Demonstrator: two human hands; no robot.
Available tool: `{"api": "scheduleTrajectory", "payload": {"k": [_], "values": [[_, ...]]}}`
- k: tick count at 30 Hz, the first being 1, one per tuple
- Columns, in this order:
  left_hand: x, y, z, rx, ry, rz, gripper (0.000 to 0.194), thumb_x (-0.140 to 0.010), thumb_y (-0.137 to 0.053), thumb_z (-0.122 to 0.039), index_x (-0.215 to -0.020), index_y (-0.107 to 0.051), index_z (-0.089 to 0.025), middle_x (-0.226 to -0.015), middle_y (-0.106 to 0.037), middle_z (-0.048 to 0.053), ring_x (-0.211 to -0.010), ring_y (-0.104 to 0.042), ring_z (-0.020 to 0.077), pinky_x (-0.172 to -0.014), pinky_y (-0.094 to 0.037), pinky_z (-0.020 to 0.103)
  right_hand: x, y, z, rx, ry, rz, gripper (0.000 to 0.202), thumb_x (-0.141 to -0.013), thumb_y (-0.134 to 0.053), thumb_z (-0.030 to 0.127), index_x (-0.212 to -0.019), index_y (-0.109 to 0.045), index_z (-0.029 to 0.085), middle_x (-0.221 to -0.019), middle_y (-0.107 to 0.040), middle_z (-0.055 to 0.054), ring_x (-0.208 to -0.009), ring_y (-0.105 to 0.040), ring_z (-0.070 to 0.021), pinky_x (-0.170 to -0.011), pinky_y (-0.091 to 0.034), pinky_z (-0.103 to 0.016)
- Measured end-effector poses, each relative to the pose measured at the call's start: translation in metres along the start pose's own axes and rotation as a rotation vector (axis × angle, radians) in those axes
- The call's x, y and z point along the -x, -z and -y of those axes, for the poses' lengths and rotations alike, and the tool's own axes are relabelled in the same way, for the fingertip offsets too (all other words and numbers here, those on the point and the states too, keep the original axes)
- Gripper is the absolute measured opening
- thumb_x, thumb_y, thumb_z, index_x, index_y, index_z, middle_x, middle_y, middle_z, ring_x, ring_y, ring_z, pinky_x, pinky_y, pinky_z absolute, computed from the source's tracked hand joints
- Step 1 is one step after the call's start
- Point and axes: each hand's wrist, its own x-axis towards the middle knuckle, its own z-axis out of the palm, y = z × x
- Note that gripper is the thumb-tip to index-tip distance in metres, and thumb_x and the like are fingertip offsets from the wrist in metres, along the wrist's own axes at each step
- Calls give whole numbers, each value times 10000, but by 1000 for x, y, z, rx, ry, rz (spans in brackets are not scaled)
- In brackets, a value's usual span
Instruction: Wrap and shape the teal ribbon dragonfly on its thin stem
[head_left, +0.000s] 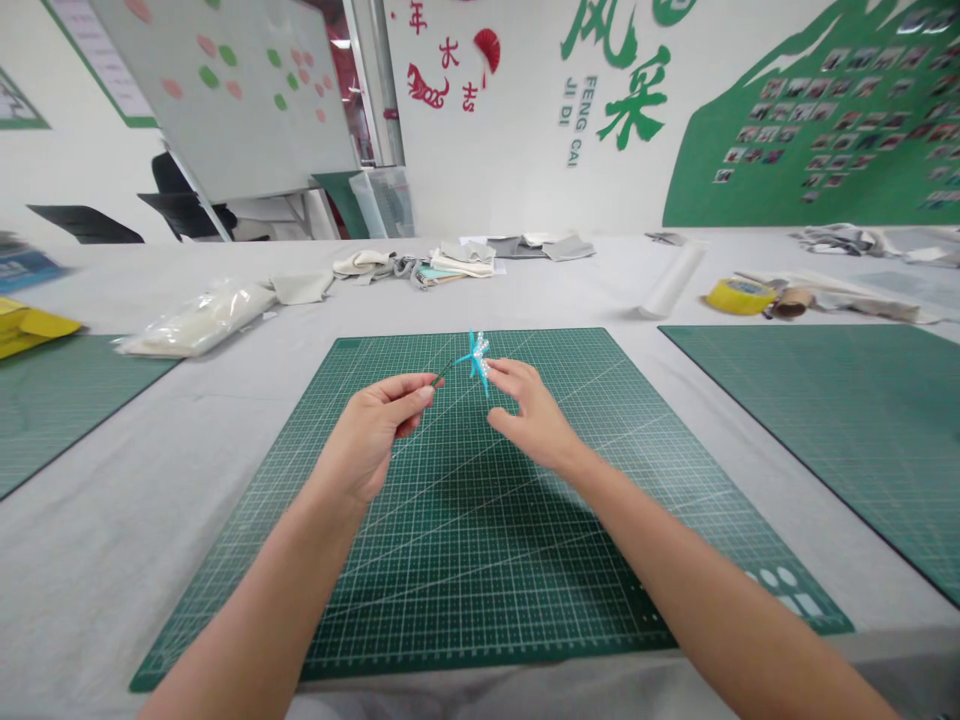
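Observation:
A small artificial flower [478,356] with bright blue petals and white bead-like parts is held above the green cutting mat [480,560]. My left hand [386,420] pinches its thin dark green stem between thumb and fingers, so the blossom points to the right. Close against the blossom's right side is my right hand [529,410], its thumb and fingers spread apart. The right fingertips seem to touch or nearly touch the beads; which of the two I cannot tell.
More cutting mats lie at the left [82,400] and right [825,430]. Along the back of the table are a clear plastic bag [202,318], fabric scraps [461,260], a white roll [673,280], yellow tape [741,296] and a yellow packet [30,325].

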Motion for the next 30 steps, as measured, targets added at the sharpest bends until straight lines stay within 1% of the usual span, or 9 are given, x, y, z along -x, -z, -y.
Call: {"api": "scheduleTrajectory", "payload": {"k": [3,5,7,9,11,16,22,27,30], "values": [[0,-2,3,9,19,28,244,-638,-787,-266,-851,-751,-155,-601,-547,-30,-523,-407,44,-502,-296,175,6,-10,19,-322,-68,97,564,-696,-578,156,-1248,-604,273,-1346,-565,-56,-1280,-450,-254,-1099,-304,-485],[1,-3,5,10,22,28,244,-646,-783,-265,-864,-750,-160,-609,-557,-28,-523,-415,42,-499,-299,173,9,-14,29,-672,-182,201,503,-736,-591,213,-1236,-597,267,-1202,-652,-57,-1155,-558,-229,-1014,-398,-457],[1,-3,6,11,22,18,246,-650,-781,-264,-874,-750,-165,-635,-576,-23,-528,-424,42,-499,-304,172,12,-18,37,-955,-337,267,398,-774,-592,267,-1169,-621,223,-927,-697,-37,-824,-642,-167,-811,-500,-365],[1,-2,6,10,19,3,257,-649,-783,-263,-885,-749,-166,-662,-587,-20,-532,-427,40,-495,-305,170,15,-20,44,-1006,-466,263,260,-817,-585,316,-1036,-658,196,-654,-600,34,-492,-485,-88,-560,-450,-260],[0,-1,6,10,13,-12,267,-648,-784,-264,-893,-748,-162,-678,-588,-20,-534,-424,38,-494,-306,170,18,-20,49,-864,-437,207,185,-865,-558,327,-910,-679,195,-563,-517,61,-436,-382,-71,-487,-365,-225],[-1,-1,8,-33,-10,-37,266,-662,-771,-270,-901,-747,-157,-666,-589,-18,-526,-404,43,-482,-283,185,24,-13,56,-232,-28,129,238,-950,-473,270,-900,-703,233,-809,-694,15,-711,-595,-119,-681,-420,-248],[0,-4,11,-266,-146,-103,228,-723,-722,-295,-913,-751,-173,-748,-663,10,-569,-445,82,-561,-363,241,29,-3,59,314,266,-62,266,-948,-454,197,-884,-712,210,-662,-667,10,-622,-582,-121,-577,-365,-240],[0,-5,11,-599,-349,-133,177,-798,-635,-280,-899,-747,-188,-827,-688,32,-742,-575,159,-702,-425,305,30,3,66,454,428,-293,227,-913,-515,166,-837,-729,185,-551,-597,18,-526,-521,-110,-522,-335,-248],[3,-5,10,-800,-439,-134,183,-836,-583,-273,-899,-744,-212,-778,-647,17,-724,-568,164,-681,-414,310,29,7,66,413,431,-351,206,-917,-532,184,-871,-733,182,-552,-612,17,-518,-526,-105,-530,-362,-240]]}}
